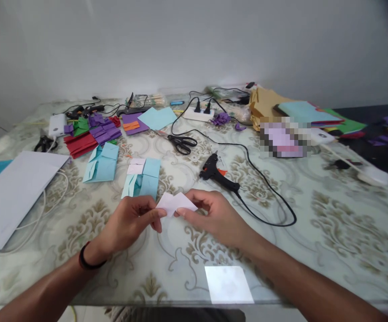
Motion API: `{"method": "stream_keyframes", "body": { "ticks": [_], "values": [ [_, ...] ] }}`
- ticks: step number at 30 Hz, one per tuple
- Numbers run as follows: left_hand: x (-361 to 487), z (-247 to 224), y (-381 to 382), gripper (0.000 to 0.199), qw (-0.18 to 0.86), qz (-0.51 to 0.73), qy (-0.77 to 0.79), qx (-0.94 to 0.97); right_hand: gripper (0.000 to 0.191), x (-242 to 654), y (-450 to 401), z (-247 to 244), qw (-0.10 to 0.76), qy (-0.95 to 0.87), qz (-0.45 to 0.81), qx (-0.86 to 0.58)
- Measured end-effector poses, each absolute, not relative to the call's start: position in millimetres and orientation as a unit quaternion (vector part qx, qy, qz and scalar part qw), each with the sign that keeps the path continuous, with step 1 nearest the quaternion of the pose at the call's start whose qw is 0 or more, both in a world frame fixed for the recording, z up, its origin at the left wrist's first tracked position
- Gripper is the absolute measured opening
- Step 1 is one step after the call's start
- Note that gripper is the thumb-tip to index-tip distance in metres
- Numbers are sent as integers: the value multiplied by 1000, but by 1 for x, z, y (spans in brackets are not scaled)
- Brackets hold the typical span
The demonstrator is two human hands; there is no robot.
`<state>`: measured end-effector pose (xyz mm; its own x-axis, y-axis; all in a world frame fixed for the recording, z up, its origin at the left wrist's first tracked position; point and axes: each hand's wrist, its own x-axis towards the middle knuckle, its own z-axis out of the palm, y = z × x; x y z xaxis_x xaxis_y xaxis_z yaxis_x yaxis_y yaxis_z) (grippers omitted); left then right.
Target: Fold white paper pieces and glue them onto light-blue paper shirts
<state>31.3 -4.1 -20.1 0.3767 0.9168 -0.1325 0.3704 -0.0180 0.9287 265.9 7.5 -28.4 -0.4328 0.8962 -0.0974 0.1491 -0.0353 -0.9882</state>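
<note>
A small white piece of folded paper (173,203) is pinched between my two hands above the patterned table. Its left part is gripped by my left hand (140,217), thumb on top; a dark band circles that wrist. My right hand (203,210) pinches its right part between thumb and fingers. Just behind my left hand lies a light blue folded paper piece (151,172) with a pale pink part at its upper left. Another blue folded piece (104,163) rests further left. A white paper square (229,285) lies near the table's front edge.
Behind my right hand is a black glue gun (225,180), its cable looping right. Scissors (182,144) and a white power strip (199,114) lie further back. White sheets (19,192) are at left, colored folded papers (105,129) at back left, paper stacks (308,112) at back right.
</note>
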Motion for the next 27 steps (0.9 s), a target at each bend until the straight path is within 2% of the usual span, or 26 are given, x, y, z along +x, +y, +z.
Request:
{"method": "stream_keyframes", "body": {
  "ticks": [10, 20, 27],
  "values": [
    [27, -16, 2, 28, 470, 320, 460, 682, 26, 270, 19, -38, 384, -635, 534, -406],
    [39, -11, -14, 27, 428, 318, 443, 721, 29, 260, 11, -40, 350, -669, 541, -370],
    [43, -13, -20, 14, 420, 274, 456, 735, 16, 253, -1, -43, 319, -665, 546, -397]
  ]
}}
